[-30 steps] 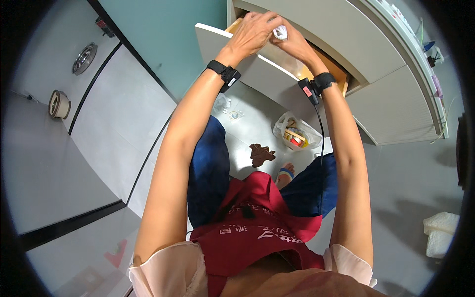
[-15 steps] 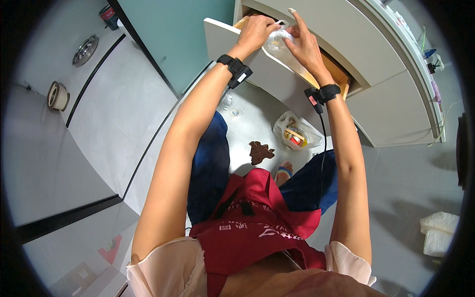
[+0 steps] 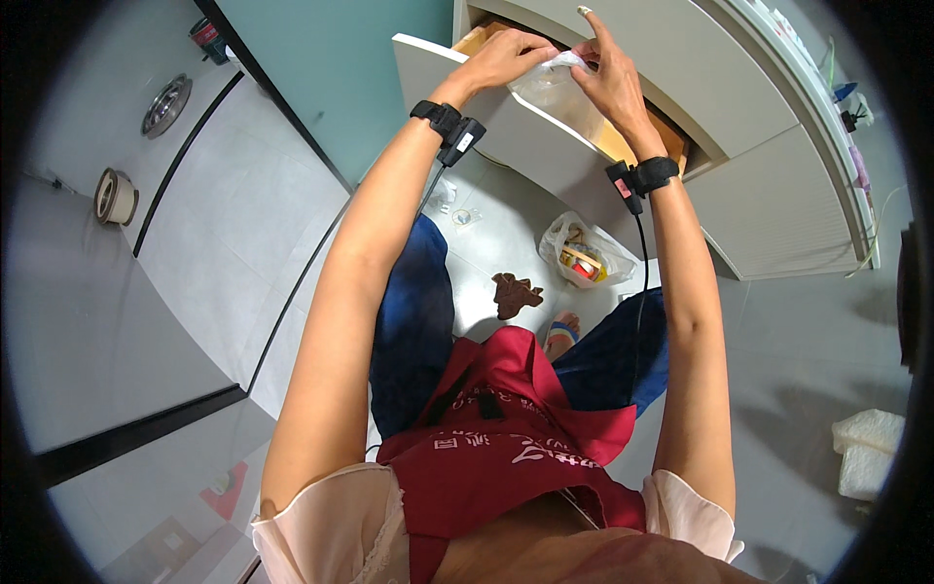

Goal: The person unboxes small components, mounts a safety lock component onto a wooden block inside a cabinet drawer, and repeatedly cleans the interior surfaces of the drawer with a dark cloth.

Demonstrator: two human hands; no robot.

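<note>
A clear, crumpled plastic bag (image 3: 556,90) hangs over the open drawer (image 3: 545,136) of a white cabinet. My left hand (image 3: 504,58) has its fingers closed on the bag's left edge. My right hand (image 3: 611,86) pinches the bag's upper right side between thumb and fingers; one finger points up with a white covering at its tip. The drawer's inside is mostly hidden by my hands and the bag. Both wrists carry black straps with small boxes and cables.
On the floor below stand a white carrier bag (image 3: 584,255) with several items and a crumpled brown cloth (image 3: 516,295). A glass panel (image 3: 341,68) rises at the left. Beyond it are a metal basin (image 3: 167,105) and a paint can (image 3: 208,39). A white wrapped bundle (image 3: 866,453) lies at the right.
My hands have moved slightly apart, the left one leftward and the right one rightward. The plastic bag is spread a little wider between them.
</note>
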